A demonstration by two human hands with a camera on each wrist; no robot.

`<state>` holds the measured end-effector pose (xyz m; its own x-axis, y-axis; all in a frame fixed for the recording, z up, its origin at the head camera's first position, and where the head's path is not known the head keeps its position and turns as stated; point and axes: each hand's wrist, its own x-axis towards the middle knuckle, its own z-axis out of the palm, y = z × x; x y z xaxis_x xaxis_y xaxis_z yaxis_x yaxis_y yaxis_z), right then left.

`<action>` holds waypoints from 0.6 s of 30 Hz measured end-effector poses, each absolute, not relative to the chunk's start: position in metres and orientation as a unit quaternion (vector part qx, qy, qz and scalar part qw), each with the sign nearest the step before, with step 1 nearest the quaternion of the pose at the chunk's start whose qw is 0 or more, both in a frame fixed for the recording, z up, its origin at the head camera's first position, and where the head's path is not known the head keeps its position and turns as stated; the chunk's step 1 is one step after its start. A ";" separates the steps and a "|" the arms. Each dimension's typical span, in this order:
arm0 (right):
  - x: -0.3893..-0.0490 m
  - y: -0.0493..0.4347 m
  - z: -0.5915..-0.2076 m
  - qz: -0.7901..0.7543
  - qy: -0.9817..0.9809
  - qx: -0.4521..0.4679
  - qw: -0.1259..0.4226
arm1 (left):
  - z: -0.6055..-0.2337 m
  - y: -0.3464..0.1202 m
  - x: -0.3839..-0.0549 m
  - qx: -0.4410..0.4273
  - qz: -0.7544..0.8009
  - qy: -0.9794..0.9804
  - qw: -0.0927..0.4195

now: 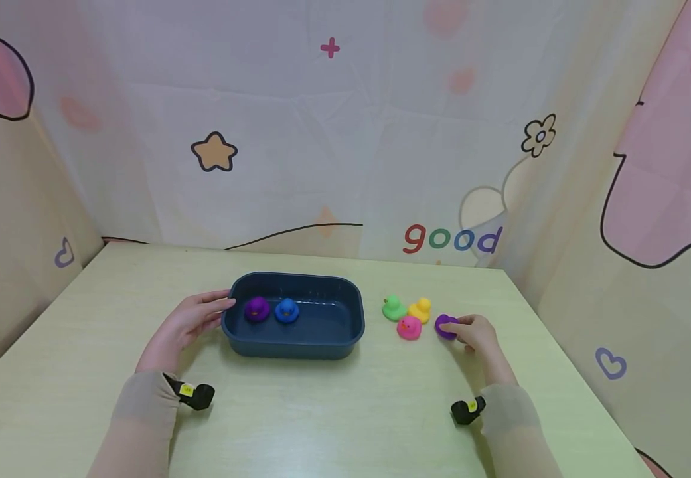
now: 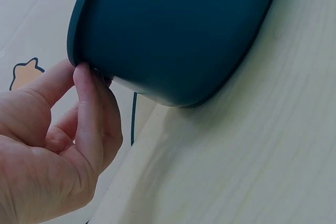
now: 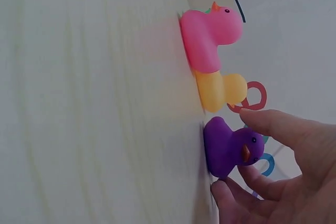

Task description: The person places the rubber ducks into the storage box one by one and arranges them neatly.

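A dark blue rectangular basin (image 1: pixel 297 349) stands in the middle of the table, holding a purple rubber duck (image 1: pixel 257 310) and a blue rubber duck (image 1: pixel 287 311). My left hand (image 1: pixel 192 320) grips the basin's left end, fingertips at the rim (image 2: pixel 74 40). On the right, my right hand (image 1: pixel 479 333) has thumb and fingers around another purple rubber duck (image 3: pixel 223 148), which sits at table level. Just left of that duck are a pink duck (image 1: pixel 409 327), a yellow duck (image 1: pixel 420 310) and a green duck (image 1: pixel 393 308), grouped close together.
The pale wood table (image 1: pixel 321 418) ends at a printed curtain (image 1: pixel 345 166) behind and along both sides. Each sleeve cuff carries a small black camera, one at the left wrist (image 1: pixel 197 396) and one at the right wrist (image 1: pixel 467 411).
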<state>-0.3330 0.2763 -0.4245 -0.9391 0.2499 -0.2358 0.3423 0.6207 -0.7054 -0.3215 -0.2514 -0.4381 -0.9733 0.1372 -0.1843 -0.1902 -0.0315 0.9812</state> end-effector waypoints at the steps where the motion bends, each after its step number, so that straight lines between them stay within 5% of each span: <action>1: -0.332 0.277 -0.423 -0.403 0.899 0.160 0.061 | -0.438 -0.251 -0.322 -0.019 0.717 0.687 0.113; 18: -0.332 0.306 -0.409 -0.475 0.873 -0.027 0.109 | -0.438 -0.251 -0.321 -0.019 0.729 0.675 0.114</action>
<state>-0.3322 0.3064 -0.4088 -0.9749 -0.1502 -0.1644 0.0563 0.5482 -0.8345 -0.3208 -0.2511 -0.4379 -0.9732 0.1402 -0.1821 -0.1923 -0.0628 0.9793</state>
